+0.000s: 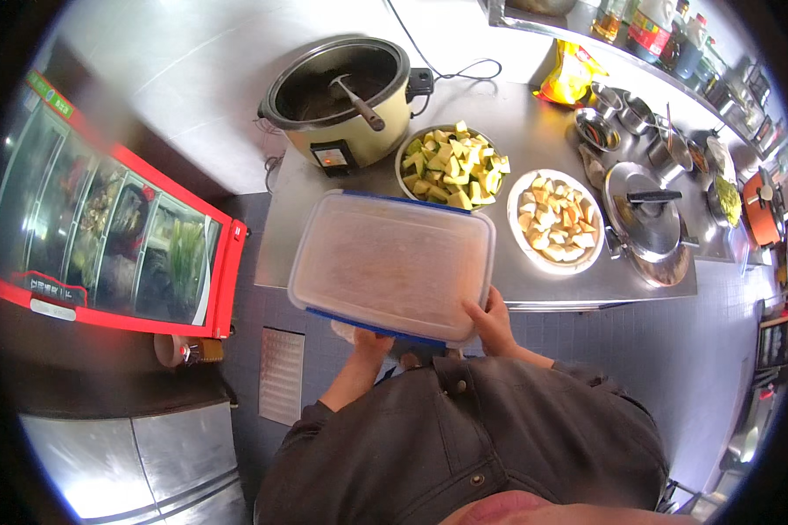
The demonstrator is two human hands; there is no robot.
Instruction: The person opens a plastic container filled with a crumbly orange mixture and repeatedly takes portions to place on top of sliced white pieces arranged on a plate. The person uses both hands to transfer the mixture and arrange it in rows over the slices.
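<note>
A large rectangular plastic food container (390, 267) with a frosted lid and blue clips is in both my hands, in front of the steel counter. My left hand (372, 344) grips its near edge, fingers partly hidden beneath. At the near right corner my right hand (492, 322) holds on, thumb over the lid's edge. The cloudy lid hides whatever the container may hold. Just beyond it stands a bowl of green-skinned squash chunks (455, 166). To the right is a white bowl (514, 223) of pale cut chunks with brownish skin.
A cream electric cooker (359, 140) with a ladle (356, 101) stands at the back left of the counter (534, 114). A lidded pot (643, 210), steel bowls (597, 129) and a yellow bag (571, 74) are at right. A red-framed glass display fridge (228, 280) is on the left.
</note>
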